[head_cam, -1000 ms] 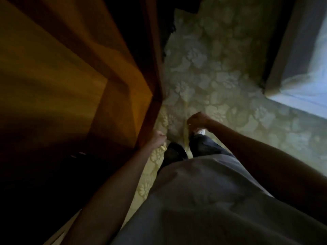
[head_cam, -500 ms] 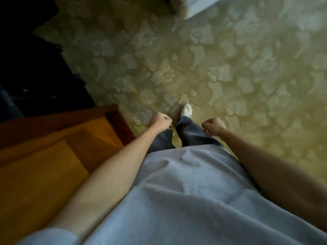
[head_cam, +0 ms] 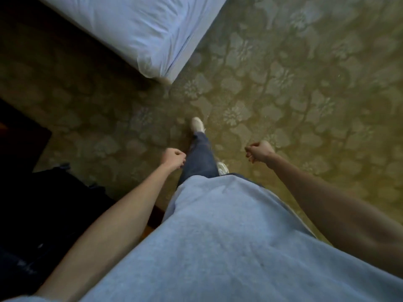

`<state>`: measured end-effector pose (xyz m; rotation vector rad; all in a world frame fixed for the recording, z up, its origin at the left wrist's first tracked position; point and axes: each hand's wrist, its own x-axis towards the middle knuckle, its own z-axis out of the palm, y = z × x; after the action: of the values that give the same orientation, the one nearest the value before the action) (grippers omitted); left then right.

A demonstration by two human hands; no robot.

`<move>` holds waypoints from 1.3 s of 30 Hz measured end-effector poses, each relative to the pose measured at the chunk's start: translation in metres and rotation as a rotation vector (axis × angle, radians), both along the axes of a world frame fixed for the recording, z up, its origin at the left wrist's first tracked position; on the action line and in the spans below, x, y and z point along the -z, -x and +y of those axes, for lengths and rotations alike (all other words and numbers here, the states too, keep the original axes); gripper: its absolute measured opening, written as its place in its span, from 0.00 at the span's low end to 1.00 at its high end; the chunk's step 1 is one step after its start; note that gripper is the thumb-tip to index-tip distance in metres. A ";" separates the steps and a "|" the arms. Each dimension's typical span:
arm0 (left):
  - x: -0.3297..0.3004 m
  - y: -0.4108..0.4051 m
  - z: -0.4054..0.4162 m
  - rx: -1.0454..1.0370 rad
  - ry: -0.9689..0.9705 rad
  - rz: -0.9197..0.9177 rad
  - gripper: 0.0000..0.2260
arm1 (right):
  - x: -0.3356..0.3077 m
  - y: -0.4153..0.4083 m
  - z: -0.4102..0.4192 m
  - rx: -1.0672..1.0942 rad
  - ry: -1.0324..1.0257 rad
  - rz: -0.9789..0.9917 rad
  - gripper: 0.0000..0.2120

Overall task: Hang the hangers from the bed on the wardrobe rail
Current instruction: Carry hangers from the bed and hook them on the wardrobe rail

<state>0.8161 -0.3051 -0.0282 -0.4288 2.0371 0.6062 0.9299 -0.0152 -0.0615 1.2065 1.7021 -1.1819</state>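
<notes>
Carpet (head_cam: 283,88) with a pale leaf pattern fills most of what I see below me. The bed (head_cam: 139,29), its corner draped in a white sheet, sits at the upper left, well ahead of my feet. No hangers show on the part of the bed I can see, and the wardrobe rail is out of sight, so I cannot tell where either is.

My left hand (head_cam: 173,158) hangs beside my left leg, fingers curled in a loose fist with nothing in it. My right hand (head_cam: 259,151) is out to the right, well apart from my body, fingers also curled and holding nothing.

My front shoe (head_cam: 198,124) is planted on the carpet ahead of my hands; the other shoe (head_cam: 222,168) shows just past the hem of my grey shirt (head_cam: 229,236). Something dark (head_cam: 39,203) lies on the floor at my left, too dim to make out.
</notes>
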 end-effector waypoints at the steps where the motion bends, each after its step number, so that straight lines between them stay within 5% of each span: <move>1: 0.001 0.013 -0.002 -0.003 0.016 -0.011 0.13 | -0.003 0.029 0.004 -0.002 0.008 0.042 0.09; 4: 0.007 0.055 -0.003 -0.010 0.042 -0.059 0.08 | -0.010 0.122 0.025 -0.023 0.026 0.140 0.08; 11: 0.009 0.195 0.043 -0.161 0.115 -0.150 0.15 | -0.022 0.289 0.108 -0.076 -0.027 0.104 0.11; 26: -0.009 0.570 0.404 0.052 -0.277 0.050 0.08 | -0.024 0.441 0.365 0.135 -0.129 -0.048 0.12; 33: -0.003 0.657 0.483 -0.104 -0.166 0.024 0.09 | -0.006 0.600 0.467 -0.054 -0.105 -0.026 0.10; 39: -0.015 0.671 0.469 -0.338 -0.094 0.017 0.08 | -0.014 0.770 0.472 -0.359 -0.036 0.078 0.09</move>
<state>0.1452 0.1644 -0.0135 -0.7211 1.9567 0.9072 0.1600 0.4567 -0.0470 0.8365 1.9083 -0.9922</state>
